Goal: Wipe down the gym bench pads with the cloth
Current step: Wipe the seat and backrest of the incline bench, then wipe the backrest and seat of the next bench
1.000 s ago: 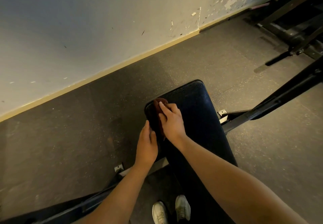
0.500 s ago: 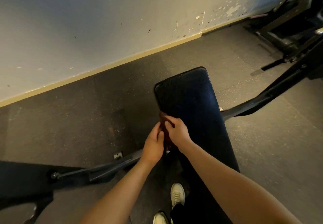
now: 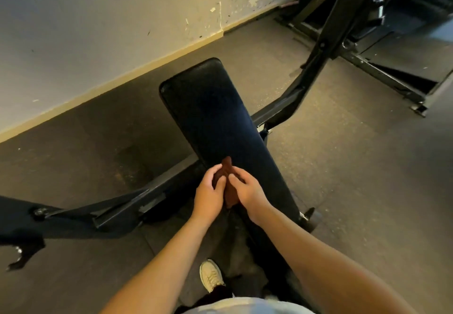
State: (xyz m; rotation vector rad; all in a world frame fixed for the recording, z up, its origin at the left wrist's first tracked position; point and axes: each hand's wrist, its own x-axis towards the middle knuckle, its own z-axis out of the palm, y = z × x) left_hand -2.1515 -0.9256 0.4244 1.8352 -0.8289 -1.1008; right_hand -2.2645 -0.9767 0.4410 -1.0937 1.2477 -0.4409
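Both grips are clenched on the brown cloth (image 3: 227,166), just below the centre of the frame: the left hand (image 3: 208,197) curls round its left side and the right hand (image 3: 248,191) pinches it from the right. The bunched cloth sits over the near left edge of the black padded surface (image 3: 208,108), which runs toward the upper middle. A dark metal frame (image 3: 282,109) crosses beneath it, a pale shoe (image 3: 210,275) shows at the bottom and a scuffed wall (image 3: 98,32) fills the upper left

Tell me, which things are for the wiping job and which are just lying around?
For the job: brown cloth, held by left hand and right hand; black bench pad.
Just lying about: white shoe; black metal upright; scuffed wall.
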